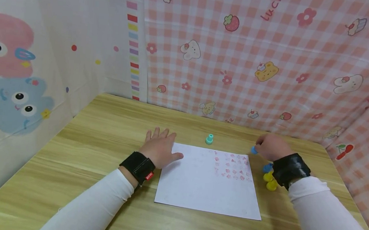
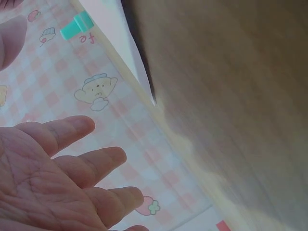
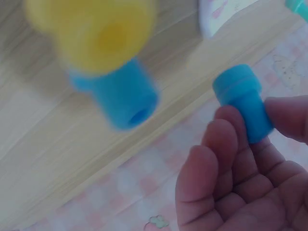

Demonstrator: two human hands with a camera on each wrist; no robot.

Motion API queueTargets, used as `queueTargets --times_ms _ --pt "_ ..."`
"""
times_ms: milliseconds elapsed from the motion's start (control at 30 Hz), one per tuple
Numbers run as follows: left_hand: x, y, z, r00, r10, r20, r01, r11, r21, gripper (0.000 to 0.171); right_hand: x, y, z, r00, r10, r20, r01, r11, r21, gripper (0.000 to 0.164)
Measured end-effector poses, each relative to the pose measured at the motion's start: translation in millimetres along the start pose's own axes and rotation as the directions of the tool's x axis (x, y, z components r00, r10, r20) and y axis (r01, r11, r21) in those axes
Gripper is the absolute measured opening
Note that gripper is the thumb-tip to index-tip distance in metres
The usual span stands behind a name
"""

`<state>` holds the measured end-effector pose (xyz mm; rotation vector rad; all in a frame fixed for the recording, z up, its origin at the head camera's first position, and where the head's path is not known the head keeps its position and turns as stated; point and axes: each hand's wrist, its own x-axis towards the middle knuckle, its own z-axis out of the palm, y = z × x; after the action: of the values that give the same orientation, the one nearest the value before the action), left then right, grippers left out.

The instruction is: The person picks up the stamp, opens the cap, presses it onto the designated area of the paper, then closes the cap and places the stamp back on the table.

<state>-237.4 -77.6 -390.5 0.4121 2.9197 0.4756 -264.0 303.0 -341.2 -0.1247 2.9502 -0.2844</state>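
Observation:
A white sheet of paper lies on the wooden table, with rows of small red prints in its upper right part. Between thumb and fingers my right hand pinches a blue toy stamp, just beyond the sheet's upper right corner. In the right wrist view the stamp's wider end points away from the palm. My left hand is at the sheet's upper left corner, its fingers spread and its thumb over the paper. Nothing is held in it.
A teal stamp stands behind the sheet's top edge. Right of the paper, partly behind my right wrist, are another blue stamp and yellow stamps. A pink checked cloth hangs along the table's back edge.

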Motion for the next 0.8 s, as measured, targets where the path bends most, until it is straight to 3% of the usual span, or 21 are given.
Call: queueTargets --times_ms 133,333,567,800 --pt "-0.7 1.1 0.5 1.000 0.016 -0.011 -0.016 1.000 -0.006 0.083 -1 -11 3 1.000 -0.005 -0.023 0.006 0.998 0.058 0.038" --pt "-1.1 3.1 2.4 0.998 0.042 -0.041 -0.043 0.999 -0.019 0.079 -4 -32 11 0.999 -0.005 -0.048 0.015 0.974 0.225 0.030" --pt "-2.0 6.6 3.2 0.995 0.073 -0.069 -0.077 0.995 -0.056 0.075 -8 -57 22 1.000 0.008 -0.013 -0.001 0.901 0.434 0.029" --pt "-2.7 7.8 4.8 0.991 0.095 -0.091 -0.103 0.991 -0.084 0.071 -13 -84 35 0.999 0.009 -0.045 0.018 0.820 0.573 0.029"
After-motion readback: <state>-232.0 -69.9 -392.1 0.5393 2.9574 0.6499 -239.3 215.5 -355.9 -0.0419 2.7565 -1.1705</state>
